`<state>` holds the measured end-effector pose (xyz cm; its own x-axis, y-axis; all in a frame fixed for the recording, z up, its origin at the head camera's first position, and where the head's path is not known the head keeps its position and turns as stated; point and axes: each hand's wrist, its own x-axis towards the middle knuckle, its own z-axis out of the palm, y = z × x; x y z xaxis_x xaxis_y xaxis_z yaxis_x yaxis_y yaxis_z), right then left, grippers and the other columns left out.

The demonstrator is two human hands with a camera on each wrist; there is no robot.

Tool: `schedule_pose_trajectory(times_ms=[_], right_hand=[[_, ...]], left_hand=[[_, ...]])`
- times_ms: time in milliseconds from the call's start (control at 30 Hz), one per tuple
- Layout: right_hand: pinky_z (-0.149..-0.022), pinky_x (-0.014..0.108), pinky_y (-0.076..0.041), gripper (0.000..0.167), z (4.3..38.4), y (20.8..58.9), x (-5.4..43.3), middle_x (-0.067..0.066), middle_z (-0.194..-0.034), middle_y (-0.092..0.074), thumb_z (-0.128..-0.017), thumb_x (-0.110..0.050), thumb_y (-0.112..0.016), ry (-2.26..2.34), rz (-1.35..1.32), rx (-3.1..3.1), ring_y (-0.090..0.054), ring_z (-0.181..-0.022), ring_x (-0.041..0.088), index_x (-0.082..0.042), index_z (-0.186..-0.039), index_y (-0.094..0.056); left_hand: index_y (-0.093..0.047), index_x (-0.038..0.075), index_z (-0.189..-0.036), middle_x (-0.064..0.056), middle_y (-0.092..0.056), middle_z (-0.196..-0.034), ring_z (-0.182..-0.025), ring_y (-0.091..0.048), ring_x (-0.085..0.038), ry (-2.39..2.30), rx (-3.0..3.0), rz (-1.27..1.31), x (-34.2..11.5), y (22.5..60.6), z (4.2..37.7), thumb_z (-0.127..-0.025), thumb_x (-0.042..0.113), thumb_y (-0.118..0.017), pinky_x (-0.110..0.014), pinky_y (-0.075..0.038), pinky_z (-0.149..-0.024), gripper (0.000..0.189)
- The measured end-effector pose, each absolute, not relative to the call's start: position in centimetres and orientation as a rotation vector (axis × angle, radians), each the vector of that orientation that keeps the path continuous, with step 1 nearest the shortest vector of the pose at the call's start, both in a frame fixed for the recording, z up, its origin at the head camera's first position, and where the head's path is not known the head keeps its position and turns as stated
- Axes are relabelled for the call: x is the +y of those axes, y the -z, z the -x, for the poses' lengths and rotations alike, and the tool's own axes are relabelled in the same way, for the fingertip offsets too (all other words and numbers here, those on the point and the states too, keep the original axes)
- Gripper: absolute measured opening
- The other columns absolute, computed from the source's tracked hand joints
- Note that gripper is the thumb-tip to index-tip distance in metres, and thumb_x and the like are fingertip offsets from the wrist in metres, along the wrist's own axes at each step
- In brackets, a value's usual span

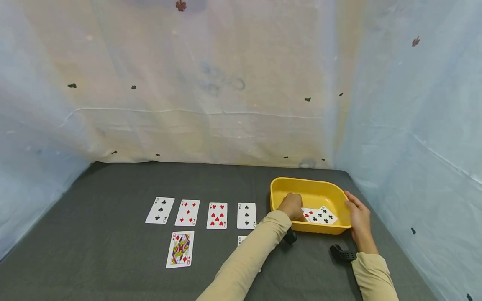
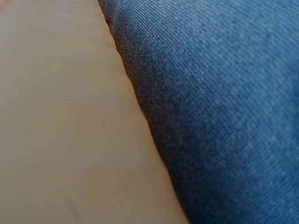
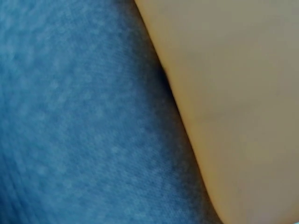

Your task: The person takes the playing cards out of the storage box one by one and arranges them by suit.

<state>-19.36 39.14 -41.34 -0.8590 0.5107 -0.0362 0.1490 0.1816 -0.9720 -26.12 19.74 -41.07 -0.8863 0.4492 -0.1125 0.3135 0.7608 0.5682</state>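
Observation:
My left hand (image 1: 293, 206) reaches over the near left wall of a yellow plastic tray (image 1: 301, 184). Its fingers point down inside beside some loose playing cards (image 1: 320, 215), a heart card and a club card among them. Those fingertips are hidden, so I cannot tell whether they pinch a card. At the tray's right end, my right hand (image 1: 359, 217) grips the rim. Left of the tray, face up in a row, lie the three of clubs (image 1: 160, 210), five of diamonds (image 1: 187, 212), seven of hearts (image 1: 216, 215) and three of spades (image 1: 246, 215).
Nearer than the row lies a queen of diamonds (image 1: 180, 249). My left sleeve (image 1: 241, 255) mostly covers a six (image 1: 241, 239). Dark grey cloth (image 1: 94, 234) covers the table. Pale sheeting (image 1: 226, 133) hangs behind and at both sides. Both wrist views show only blurred close surfaces.

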Motion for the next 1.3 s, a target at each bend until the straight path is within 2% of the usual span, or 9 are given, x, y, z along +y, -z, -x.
schedule_pose_trajectory(times_ms=[233, 433, 533, 667, 767, 867, 1000, 1100, 1300], right_hand=[[-0.088, 0.014, -0.043, 0.047, 19.43, 41.19, 39.19, 0.009, -0.155, -0.03, -0.105, -0.027, -0.041, -1.713, 0.617, -2.175, -0.041, -0.129, 0.022, -0.011, -0.148, -0.039], [-0.094, 0.019, -0.042, 0.046, 19.41, 41.25, 39.06, 0.009, -0.155, -0.03, -0.105, -0.027, -0.04, -1.697, 0.636, -2.191, -0.04, -0.13, 0.024, -0.01, -0.148, -0.04], [-0.097, 0.022, -0.04, 0.047, 19.42, 41.21, 39.04, 0.009, -0.155, -0.03, -0.105, -0.027, -0.041, -1.694, 0.637, -2.193, -0.039, -0.131, 0.025, -0.01, -0.149, -0.039], [-0.094, 0.018, -0.041, 0.047, 19.52, 41.08, 39.11, 0.01, -0.155, -0.03, -0.105, -0.026, -0.04, -1.694, 0.633, -2.193, -0.039, -0.131, 0.025, -0.01, -0.149, -0.039], [-0.09, 0.016, -0.042, 0.047, 19.54, 40.99, 39.16, 0.009, -0.155, -0.029, -0.105, -0.026, -0.041, -1.711, 0.637, -2.184, -0.039, -0.131, 0.025, -0.011, -0.149, -0.039], [-0.092, 0.017, -0.042, 0.046, 19.51, 40.99, 39.17, 0.008, -0.155, -0.03, -0.105, -0.027, -0.041, -1.723, 0.644, -2.177, -0.038, -0.132, 0.024, -0.011, -0.149, -0.039], [-0.103, 0.028, -0.036, 0.047, 19.5, 41.12, 39.13, 0.008, -0.155, -0.029, -0.105, -0.027, -0.042, -1.731, 0.634, -2.17, -0.035, -0.135, 0.025, -0.01, -0.148, -0.039], [-0.107, 0.034, -0.032, 0.047, 19.56, 41.27, 39.14, 0.008, -0.156, -0.028, -0.105, -0.026, -0.041, -1.733, 0.625, -2.171, -0.033, -0.136, 0.025, -0.009, -0.149, -0.038], [-0.101, 0.027, -0.038, 0.047, 19.48, 41.42, 39.19, 0.009, -0.156, -0.029, -0.105, -0.027, -0.04, -1.717, 0.624, -2.191, -0.037, -0.133, 0.026, -0.01, -0.149, -0.038]], left_hand=[[-0.067, 0.008, -0.082, 0.0, -0.053, -0.082, -0.079, -0.048, -0.013, -0.806, 2.731, -0.572, 19.61, 40.28, 25.8, -0.064, 0.023, -0.093, -0.023, -0.044, -0.069, 0.035], [-0.064, 0.007, -0.08, -0.002, -0.052, -0.081, -0.078, -0.046, -0.014, -0.821, 2.721, -0.549, 19.63, 40.52, 25.82, -0.065, 0.022, -0.093, -0.024, -0.043, -0.067, 0.036], [-0.063, 0.007, -0.085, -0.004, -0.053, -0.089, -0.081, -0.048, -0.015, -0.833, 2.72, -0.519, 19.74, 40.6, 25.93, -0.065, 0.021, -0.093, -0.025, -0.044, -0.07, 0.038], [-0.062, 0.005, -0.096, -0.007, -0.055, -0.098, -0.085, -0.05, -0.017, -0.908, 2.709, -0.475, 19.82, 40.48, 26.06, -0.066, 0.017, -0.092, -0.025, -0.044, -0.075, 0.044], [-0.06, 0.003, -0.105, -0.008, -0.059, -0.098, -0.089, -0.053, -0.018, -0.951, 2.717, -0.466, 19.78, 40.38, 26.11, -0.07, 0.013, -0.089, -0.025, -0.046, -0.077, 0.046], [-0.057, 0.002, -0.112, -0.009, -0.061, -0.096, -0.094, -0.055, -0.018, -0.987, 2.722, -0.466, 19.65, 40.37, 26.18, -0.077, 0.01, -0.083, -0.025, -0.047, -0.077, 0.044], [-0.058, 0.004, -0.103, -0.005, -0.057, -0.088, -0.085, -0.053, -0.017, -1.063, 2.683, -0.466, 19.51, 40.48, 26.29, -0.084, 0.006, -0.073, -0.025, -0.046, -0.07, 0.024], [-0.058, 0.006, -0.096, -0.003, -0.055, -0.087, -0.08, -0.051, -0.015, -1.114, 2.665, -0.461, 19.46, 40.51, 26.28, -0.086, 0.005, -0.07, -0.025, -0.045, -0.069, 0.015], [-0.058, 0.008, -0.109, -0.005, -0.059, -0.098, -0.094, -0.052, -0.016, -1.223, 2.626, -0.407, 19.47, 40.22, 25.98, -0.086, 0.002, -0.069, -0.027, -0.046, -0.079, 0.026]])
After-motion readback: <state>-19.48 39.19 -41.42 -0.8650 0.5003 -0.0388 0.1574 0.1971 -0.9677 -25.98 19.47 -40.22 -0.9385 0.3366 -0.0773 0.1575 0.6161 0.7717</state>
